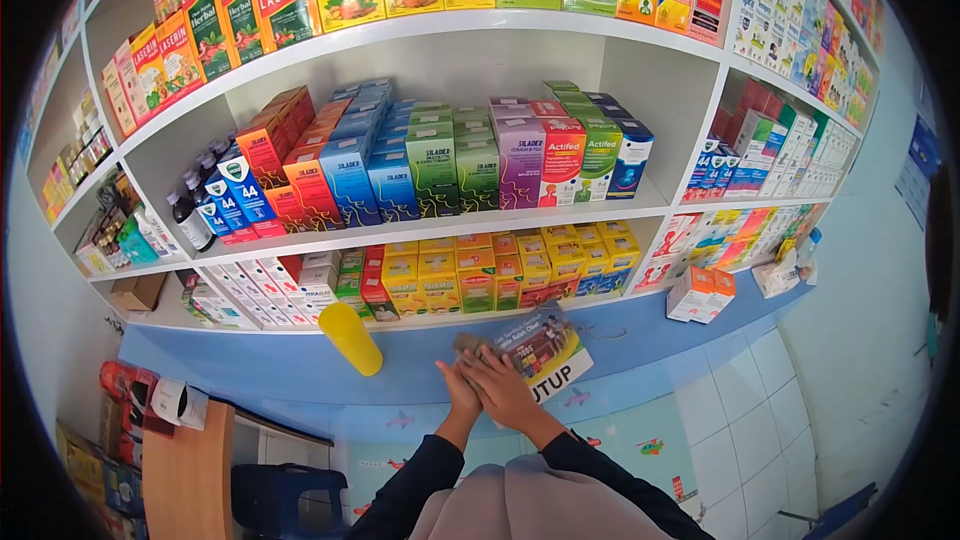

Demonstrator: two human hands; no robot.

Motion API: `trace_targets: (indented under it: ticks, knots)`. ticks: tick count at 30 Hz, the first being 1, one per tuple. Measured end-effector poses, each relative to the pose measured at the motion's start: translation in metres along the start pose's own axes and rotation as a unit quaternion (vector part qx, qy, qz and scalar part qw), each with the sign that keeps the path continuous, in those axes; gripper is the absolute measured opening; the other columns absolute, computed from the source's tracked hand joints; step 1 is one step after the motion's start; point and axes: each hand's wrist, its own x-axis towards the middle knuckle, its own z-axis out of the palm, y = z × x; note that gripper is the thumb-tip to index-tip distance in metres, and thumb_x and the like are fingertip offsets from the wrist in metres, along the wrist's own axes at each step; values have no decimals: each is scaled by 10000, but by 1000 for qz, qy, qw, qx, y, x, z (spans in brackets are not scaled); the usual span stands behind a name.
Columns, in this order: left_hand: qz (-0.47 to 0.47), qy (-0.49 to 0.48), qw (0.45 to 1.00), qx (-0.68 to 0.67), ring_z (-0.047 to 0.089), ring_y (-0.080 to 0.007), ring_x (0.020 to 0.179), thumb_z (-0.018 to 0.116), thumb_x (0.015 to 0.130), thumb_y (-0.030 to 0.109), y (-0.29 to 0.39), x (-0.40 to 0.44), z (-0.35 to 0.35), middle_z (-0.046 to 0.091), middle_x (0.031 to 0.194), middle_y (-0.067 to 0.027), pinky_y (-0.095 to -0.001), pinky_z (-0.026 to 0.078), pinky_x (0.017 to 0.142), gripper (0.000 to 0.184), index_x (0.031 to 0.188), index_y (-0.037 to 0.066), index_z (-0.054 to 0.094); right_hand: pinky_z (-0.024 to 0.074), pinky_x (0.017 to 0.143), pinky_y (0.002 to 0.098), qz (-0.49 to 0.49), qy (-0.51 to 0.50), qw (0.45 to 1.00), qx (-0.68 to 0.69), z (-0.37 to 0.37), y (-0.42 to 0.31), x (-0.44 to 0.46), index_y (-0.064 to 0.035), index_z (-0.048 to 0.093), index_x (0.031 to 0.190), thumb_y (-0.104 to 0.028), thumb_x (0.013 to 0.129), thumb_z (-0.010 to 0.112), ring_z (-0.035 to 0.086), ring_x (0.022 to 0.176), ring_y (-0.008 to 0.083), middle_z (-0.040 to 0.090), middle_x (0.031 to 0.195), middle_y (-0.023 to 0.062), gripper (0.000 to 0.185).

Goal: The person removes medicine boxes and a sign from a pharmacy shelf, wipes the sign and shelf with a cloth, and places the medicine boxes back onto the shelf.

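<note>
My left hand (461, 393) and my right hand (505, 393) meet over the blue counter. A crumpled grey-brown cloth (470, 342) is held between them and sticks out past the fingers. My right hand lies across the left, covering part of its fingers. Just beyond and to the right, a printed sign (545, 348) with large letters reading "UTUP" lies on the counter, its near left part hidden by my right hand. A yellow cylinder (350, 338) stands to the left of my hands, apart from them.
White shelves (430, 240) full of medicine boxes rise behind the blue counter (640, 340). Orange-and-white boxes (700, 295) stand on the counter at right, near a white packet (777, 278). A dark blue chair (285, 500) and a wooden desk (188, 470) are at lower left.
</note>
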Motion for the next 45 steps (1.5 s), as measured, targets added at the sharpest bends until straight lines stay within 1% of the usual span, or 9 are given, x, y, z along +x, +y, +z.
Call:
trace_targets:
  ticks: [14,17,19,24,28,30,34,39,45]
  knots:
    - [69,46,976,200,573,-156,830,368,977,441,-12,7,2,580,915,-88,-310,494,730,489,925,-11,546,240,1044,541,16,-29,992,120,-15,61,-124,-82,595,1128,-71,841,476,416,1256,337,589,1183,130,310]
    - [80,27,972,218,559,-129,740,396,978,408,-6,0,10,587,803,-54,-290,487,657,446,881,0,549,279,1032,499,202,91,852,474,-14,63,-122,-57,596,1110,-45,827,465,454,1204,356,571,1180,168,312]
    - [51,26,971,233,542,-112,699,404,980,385,-5,1,10,576,751,-37,-279,474,623,425,870,3,555,317,1013,458,199,294,886,298,-30,29,-74,-52,566,1153,-76,836,459,456,1185,362,517,1244,173,335]
    - [160,-23,890,426,480,-82,605,408,985,346,-7,0,9,526,635,1,-262,416,533,413,810,5,563,301,1009,513,-9,31,996,-80,-24,19,-25,-73,436,1318,-137,844,457,329,1296,398,423,1366,140,479]
    - [86,39,912,400,421,-78,585,419,983,323,0,-7,28,492,621,4,-275,373,520,420,782,-20,554,249,1039,527,103,-29,988,-110,-42,36,-24,-91,393,1362,-142,859,438,308,1310,392,377,1417,112,508]
    - [80,52,923,372,404,-81,584,424,981,321,-2,-10,33,486,619,1,-281,361,518,423,780,-29,551,270,1023,536,197,117,954,-192,-49,60,-30,-67,381,1362,-145,850,446,310,1313,391,361,1430,115,521]
    - [155,52,883,441,418,-88,591,425,980,321,-13,1,17,479,604,-14,-301,380,521,430,751,-27,532,284,990,576,193,196,947,-166,-36,46,-23,-93,436,1321,-135,837,445,331,1293,402,392,1400,131,486]
    - [149,56,885,438,438,-94,615,422,979,331,-9,2,15,490,610,-31,-307,404,550,437,739,-21,524,286,999,542,18,35,996,-83,-19,28,-23,-27,438,1293,-99,828,443,349,1264,429,448,1331,167,470]
    - [120,85,896,420,435,-87,606,415,980,353,-13,-1,23,504,622,-12,-300,405,533,452,747,-18,530,305,985,521,190,166,951,-178,-70,90,-55,-28,456,1268,-69,814,462,380,1263,390,435,1348,161,455]
